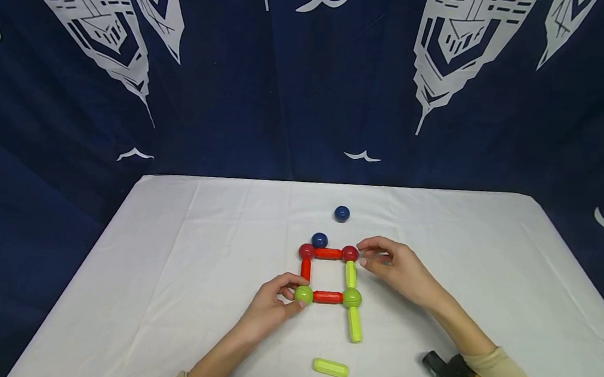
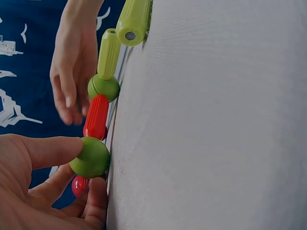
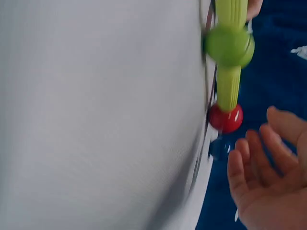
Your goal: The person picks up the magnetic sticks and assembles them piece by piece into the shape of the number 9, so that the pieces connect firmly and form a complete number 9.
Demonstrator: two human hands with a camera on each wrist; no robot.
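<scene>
A square of rods and balls lies flat on the white table. My left hand (image 1: 273, 300) pinches its near-left green ball (image 1: 303, 294) between thumb and fingers. From that ball a red rod (image 1: 328, 297) runs to another green ball (image 1: 352, 297), and a second red rod (image 1: 305, 271) runs to a red ball (image 1: 306, 251). The top red rod (image 1: 327, 253) meets the far-right red ball (image 1: 349, 253). Beside that ball, my right hand (image 1: 394, 268) holds nothing, its fingers loosely bent. A yellow-green rod (image 1: 351, 275) forms the right side; another (image 1: 355, 325) sticks out toward me.
One blue ball (image 1: 319, 240) sits close behind the top rod, and a second blue ball (image 1: 342, 213) lies farther back. A loose yellow-green rod (image 1: 331, 368) rests near the front of the white-covered table (image 1: 193, 263). Behind hangs a dark blue printed curtain (image 1: 289, 91).
</scene>
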